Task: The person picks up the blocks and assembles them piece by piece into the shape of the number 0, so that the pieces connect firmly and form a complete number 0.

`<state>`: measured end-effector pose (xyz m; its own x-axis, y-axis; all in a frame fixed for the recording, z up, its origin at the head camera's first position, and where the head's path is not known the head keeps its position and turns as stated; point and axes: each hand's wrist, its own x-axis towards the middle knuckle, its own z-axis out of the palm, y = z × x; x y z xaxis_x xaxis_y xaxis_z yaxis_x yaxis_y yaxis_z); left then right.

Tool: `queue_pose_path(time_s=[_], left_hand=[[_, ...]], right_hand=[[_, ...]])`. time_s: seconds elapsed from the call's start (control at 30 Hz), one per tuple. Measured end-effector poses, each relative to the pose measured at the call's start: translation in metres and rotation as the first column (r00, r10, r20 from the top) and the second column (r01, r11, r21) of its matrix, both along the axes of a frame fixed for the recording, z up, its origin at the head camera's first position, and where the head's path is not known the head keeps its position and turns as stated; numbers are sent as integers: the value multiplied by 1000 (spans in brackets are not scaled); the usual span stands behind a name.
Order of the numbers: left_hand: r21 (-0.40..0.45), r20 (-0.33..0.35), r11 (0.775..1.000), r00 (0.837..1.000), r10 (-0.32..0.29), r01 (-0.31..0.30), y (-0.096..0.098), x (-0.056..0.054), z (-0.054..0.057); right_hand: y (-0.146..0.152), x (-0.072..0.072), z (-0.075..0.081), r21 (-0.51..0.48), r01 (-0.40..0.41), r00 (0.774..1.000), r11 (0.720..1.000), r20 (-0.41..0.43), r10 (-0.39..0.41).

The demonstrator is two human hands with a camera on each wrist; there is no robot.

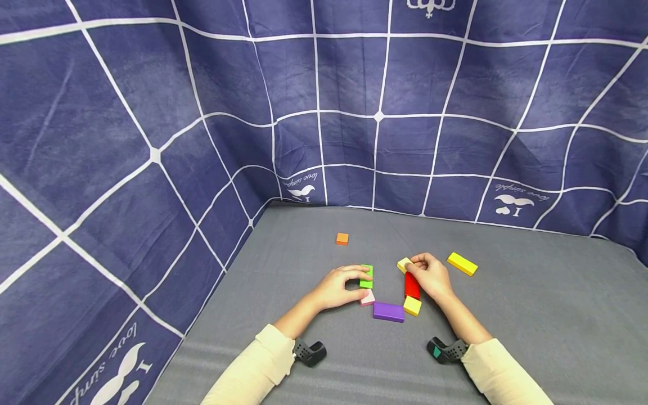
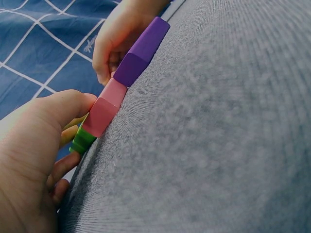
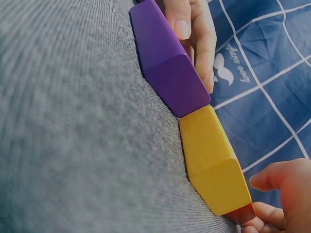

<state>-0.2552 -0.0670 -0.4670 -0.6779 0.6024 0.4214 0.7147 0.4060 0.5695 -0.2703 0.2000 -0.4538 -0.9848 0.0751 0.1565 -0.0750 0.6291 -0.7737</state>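
My left hand [image 1: 336, 288] rests its fingers on a green block [image 1: 367, 284], and its thumb touches the pink block [image 2: 104, 109] just nearer to me. A purple block [image 1: 388, 312] lies end to end with the pink one. At the other end of the purple block sits a yellow block [image 3: 214, 160], followed by a red block [image 1: 412, 286] reaching away from me. Beyond the red one, my right hand [image 1: 431, 277] pinches a pale yellow block [image 1: 403, 264] between thumb and fingers, close to the red block's far end.
A small orange block [image 1: 342, 239] lies farther back on the grey cloth surface [image 1: 304, 236]. To the right of my right hand is a long yellow block [image 1: 462, 264]. A blue curtain [image 1: 349, 73] with white lines hangs along the back and left edges.
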Motion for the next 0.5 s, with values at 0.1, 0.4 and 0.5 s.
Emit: queue_pose_path(time_s=[0.1,0.4,0.5], left_hand=[[1,5,1000,1000,2,-2,0,0,1],[4,22,1000,1000,-1,1,0,2,3],[5,22,1000,1000,-3,3,0,1,2]], right_hand=[[1,0,0,-4,-1,1000,1000,1,1],[5,4,-1,-23,-41,999,999,-28,40],[9,7,-4,-20,-86,995,996,-56,85]])
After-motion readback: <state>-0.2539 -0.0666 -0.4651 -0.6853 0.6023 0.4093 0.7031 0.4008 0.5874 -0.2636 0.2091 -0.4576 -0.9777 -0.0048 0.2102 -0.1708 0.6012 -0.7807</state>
